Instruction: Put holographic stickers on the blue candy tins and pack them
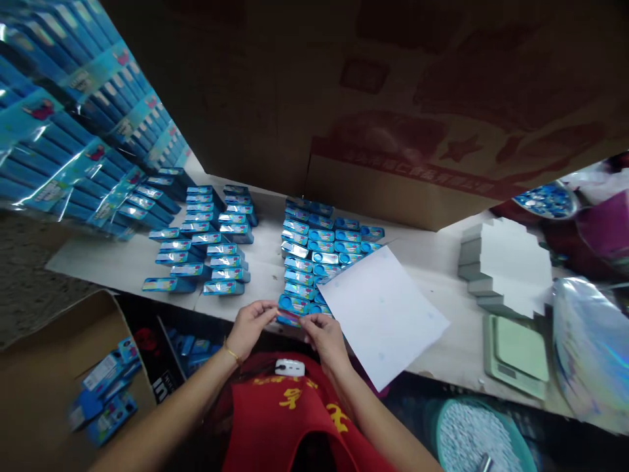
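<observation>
- Many little blue boxes already lie in neat rows on the table [122, 262]: one group on the left [201, 249] and one group in the middle [314, 252], each several layers high.
- Both my hands are at the near edge of the table. My left hand [250, 326] and my right hand [322, 334] are closed with the fingertips on one small blue box [289, 319], each hand pinching one end of it, just in front of the middle group.
- A white sheet [383, 314] lies tilted, partly over the middle group, touching my right hand's side.
- More loose blue boxes [105, 393] lie in an open cardboard carton [49, 354] down at my left, not in any order. So I judge that a large part is laid out and some part is left.
- Film-wrapped packs [73, 131] of the same blue colour are piled at the far left.
- For writing: the boxes carry a printed label, but it is too small and blurred to read. The big brown carton [393, 177] behind has red print with a star shape, not readable. My red garment [289, 400] shows yellow characters that I cannot make out.
- At the right I see a stack of white cards [506, 265] and a green scale [515, 351].
</observation>
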The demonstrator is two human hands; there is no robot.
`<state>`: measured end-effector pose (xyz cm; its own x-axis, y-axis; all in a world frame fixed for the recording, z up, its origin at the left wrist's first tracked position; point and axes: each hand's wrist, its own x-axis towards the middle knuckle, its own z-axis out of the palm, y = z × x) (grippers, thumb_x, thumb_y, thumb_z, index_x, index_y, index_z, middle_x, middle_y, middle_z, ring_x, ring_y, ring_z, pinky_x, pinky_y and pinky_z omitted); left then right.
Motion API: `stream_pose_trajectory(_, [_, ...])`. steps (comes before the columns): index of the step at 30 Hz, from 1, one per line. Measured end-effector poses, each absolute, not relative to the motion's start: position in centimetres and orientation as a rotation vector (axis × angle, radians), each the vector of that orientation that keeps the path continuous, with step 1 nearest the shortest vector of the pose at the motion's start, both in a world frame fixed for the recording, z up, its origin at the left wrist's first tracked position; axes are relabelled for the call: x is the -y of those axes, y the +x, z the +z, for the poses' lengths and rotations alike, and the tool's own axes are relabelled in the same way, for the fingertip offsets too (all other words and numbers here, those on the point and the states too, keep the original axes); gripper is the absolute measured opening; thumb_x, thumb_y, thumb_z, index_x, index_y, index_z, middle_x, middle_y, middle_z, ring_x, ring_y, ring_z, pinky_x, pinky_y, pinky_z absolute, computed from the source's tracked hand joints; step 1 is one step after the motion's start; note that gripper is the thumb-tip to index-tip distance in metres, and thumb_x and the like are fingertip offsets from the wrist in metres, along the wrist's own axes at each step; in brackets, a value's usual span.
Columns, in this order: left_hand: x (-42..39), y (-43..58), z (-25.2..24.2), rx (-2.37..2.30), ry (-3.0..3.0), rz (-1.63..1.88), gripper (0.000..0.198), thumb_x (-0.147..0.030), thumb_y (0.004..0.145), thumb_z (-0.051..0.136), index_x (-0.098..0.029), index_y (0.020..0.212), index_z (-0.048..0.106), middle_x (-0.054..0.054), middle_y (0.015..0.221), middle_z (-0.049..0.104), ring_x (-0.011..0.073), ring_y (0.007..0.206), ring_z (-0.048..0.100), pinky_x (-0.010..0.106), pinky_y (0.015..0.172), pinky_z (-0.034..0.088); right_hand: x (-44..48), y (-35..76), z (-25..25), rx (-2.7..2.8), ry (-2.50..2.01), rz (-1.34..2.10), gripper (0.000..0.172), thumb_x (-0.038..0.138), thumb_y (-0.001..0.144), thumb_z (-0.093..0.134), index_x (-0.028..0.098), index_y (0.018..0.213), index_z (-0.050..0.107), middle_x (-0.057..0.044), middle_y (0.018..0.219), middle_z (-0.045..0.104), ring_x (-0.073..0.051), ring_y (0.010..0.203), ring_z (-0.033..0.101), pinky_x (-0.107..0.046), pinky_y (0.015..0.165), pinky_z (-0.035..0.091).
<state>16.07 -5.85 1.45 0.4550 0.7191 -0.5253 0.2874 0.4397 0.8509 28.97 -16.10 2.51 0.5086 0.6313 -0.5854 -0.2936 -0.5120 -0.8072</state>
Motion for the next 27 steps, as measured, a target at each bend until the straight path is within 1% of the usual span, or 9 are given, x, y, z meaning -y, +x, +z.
stream_pose_trajectory(3, [4.6, 16.0, -0.9, -1.130, 1.228, 0.415, 0.036, -0.037, 0.066, 0.060, -0.013, 0.092, 0.059, 0.003, 0.074, 0.063, 0.0137, 0.071, 0.059, 0.027, 0.070, 0.046, 14.7, 28.7, 0.8, 0.506, -1.921, 0.973, 0.024, 0.039, 0.071, 0.052, 0.018, 0.064, 0.060, 0.002, 0.052, 0.057, -0.013, 0.047, 0.049, -0.024, 0.047, 0.037])
stream_pose_trajectory(5, [3.9, 16.2, -2.3, -1.136, 1.307, 0.446, 0.038, -0.036, 0.066, 0.059, -0.012, 0.095, 0.058, 0.002, 0.072, 0.062, 0.0135, 0.070, 0.058, 0.026, 0.069, 0.046, 14.0, 28.7, -0.1, 0.688, -2.052, 0.807, 0.023, 0.037, 0.074, 0.049, 0.020, 0.066, 0.061, 0.000, 0.059, 0.060, -0.014, 0.054, 0.053, -0.025, 0.052, 0.039])
stream_pose_trajectory(10, [3.4, 16.7, -4.7, -1.147, 1.475, 0.447, 0.038, -0.036, 0.068, 0.056, -0.013, 0.097, 0.058, 0.000, 0.066, 0.060, 0.0126, 0.064, 0.057, 0.024, 0.064, 0.045, 13.3, 29.0, -1.1, 1.165, -2.393, 0.421, 0.020, 0.028, 0.080, 0.045, 0.018, 0.071, 0.059, -0.006, 0.070, 0.061, -0.016, 0.059, 0.056, -0.024, 0.052, 0.036])
stream_pose_trajectory(13, [3.6, 16.6, -5.5, -1.153, 1.510, 0.441, 0.039, -0.036, 0.069, 0.055, -0.012, 0.099, 0.057, 0.001, 0.068, 0.061, 0.0128, 0.064, 0.057, 0.023, 0.063, 0.045, 13.6, 29.1, -1.1, 1.398, -2.544, 0.290, 0.017, 0.026, 0.082, 0.044, 0.017, 0.088, 0.057, -0.007, 0.077, 0.060, -0.016, 0.062, 0.056, -0.024, 0.050, 0.034])
stream_pose_trajectory(16, [3.6, 16.3, -6.1, -1.156, 1.528, 0.400, 0.039, -0.035, 0.069, 0.054, -0.012, 0.100, 0.056, 0.002, 0.069, 0.063, 0.0133, 0.064, 0.058, 0.024, 0.064, 0.045, 14.3, 29.1, -1.0, 1.763, -2.463, 0.240, 0.027, 0.019, 0.081, 0.045, 0.020, 0.107, 0.051, -0.007, 0.080, 0.059, -0.017, 0.066, 0.054, -0.026, 0.052, 0.034])
stream_pose_trajectory(18, [3.4, 16.3, -6.1, -1.170, 1.561, 0.350, 0.036, -0.032, 0.068, 0.054, -0.012, 0.097, 0.058, 0.002, 0.068, 0.063, 0.0138, 0.063, 0.059, 0.024, 0.063, 0.046, 14.9, 29.2, -0.7, 1.965, -2.358, 0.226, 0.035, 0.015, 0.079, 0.045, 0.022, 0.113, 0.049, -0.006, 0.079, 0.059, -0.018, 0.066, 0.053, -0.028, 0.055, 0.035])
stream_pose_trajectory(22, [2.7, 17.4, -4.4, -1.250, 1.696, 0.386, 0.029, -0.030, 0.070, 0.051, -0.015, 0.093, 0.061, 0.004, 0.076, 0.065, 0.0152, 0.066, 0.059, 0.026, 0.065, 0.046, 15.5, 31.2, 1.9, 2.052, -2.233, 0.190, 0.030, 0.017, 0.080, 0.042, 0.020, 0.106, 0.055, -0.006, 0.078, 0.058, -0.018, 0.063, 0.050, -0.030, 0.057, 0.035])
stream_pose_trajectory(25, [2.4, 20.2, -1.6, -1.138, 1.772, 0.514, 0.030, -0.034, 0.076, 0.046, -0.018, 0.095, 0.061, 0.006, 0.093, 0.064, 0.0167, 0.082, 0.058, 0.027, 0.075, 0.044, 14.8, 35.8, 5.1, 1.923, -2.198, -0.084, 0.036, 0.016, 0.084, 0.035, 0.020, 0.118, 0.047, -0.009, 0.101, 0.057, -0.020, 0.085, 0.050, -0.032, 0.071, 0.035])
stream_pose_trajectory(27, [2.3, 22.9, 0.3, -0.988, 1.786, 0.516, 0.032, -0.036, 0.079, 0.043, -0.019, 0.099, 0.060, 0.005, 0.100, 0.063, 0.0172, 0.092, 0.056, 0.027, 0.082, 0.041, 14.1, 39.9, 6.5, 1.839, -2.245, -0.280, 0.041, 0.014, 0.085, 0.033, 0.022, 0.125, 0.039, -0.010, 0.116, 0.050, -0.024, 0.105, 0.041, -0.038, 0.082, 0.030])
